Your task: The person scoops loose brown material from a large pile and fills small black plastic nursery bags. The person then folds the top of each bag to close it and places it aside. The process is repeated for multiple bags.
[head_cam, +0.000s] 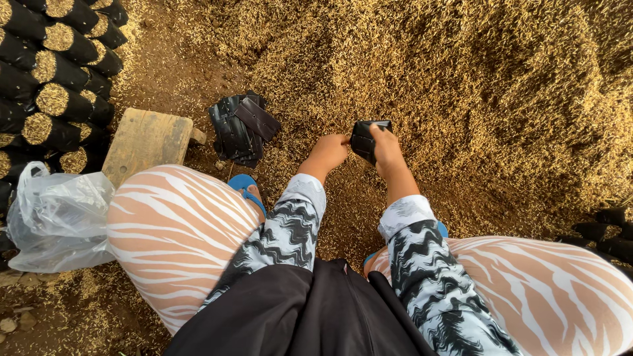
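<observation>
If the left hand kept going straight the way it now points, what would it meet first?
The left hand points away from the body, fingers at the small black bag that the right hand also holds. Past it lies only the heap of husks, though depth is hard to judge.

I count one open bag (368,140) at twelve o'clock, one stack of empty bags (239,128) at eleven, one block (146,140), one plastic sack (58,216) at nine.

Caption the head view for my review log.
Both hands, left hand and right hand, hold a small black bag open over a rice-husk heap.
</observation>
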